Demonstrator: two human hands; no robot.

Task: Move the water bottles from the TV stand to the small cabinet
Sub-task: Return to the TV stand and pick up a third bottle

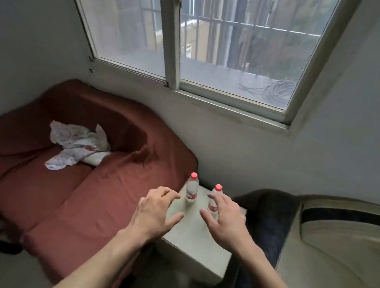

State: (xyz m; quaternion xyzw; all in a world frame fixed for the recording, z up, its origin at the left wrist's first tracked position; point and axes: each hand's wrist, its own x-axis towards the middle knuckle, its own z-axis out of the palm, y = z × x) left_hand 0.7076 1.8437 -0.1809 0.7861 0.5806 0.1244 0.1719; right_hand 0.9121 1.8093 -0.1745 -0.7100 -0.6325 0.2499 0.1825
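A small room under a barred window, and from the head view there's a low pale cabinet wedged between a bed with a rust-red cover on the left and a dark cushioned seat on the right. Two water bottles with red caps stand upright at the cabinet's far end, the left bottle a little farther than the right bottle. Both hands hover with fingers spread, gripping nothing: left hand just beside the left bottle, right hand overlapping the right bottle, contact impossible to call. The danger, I'd say, is a stray knuckle: these bottles look slim and tippy, and a nudge could roll one off the far edge or onto the bed.
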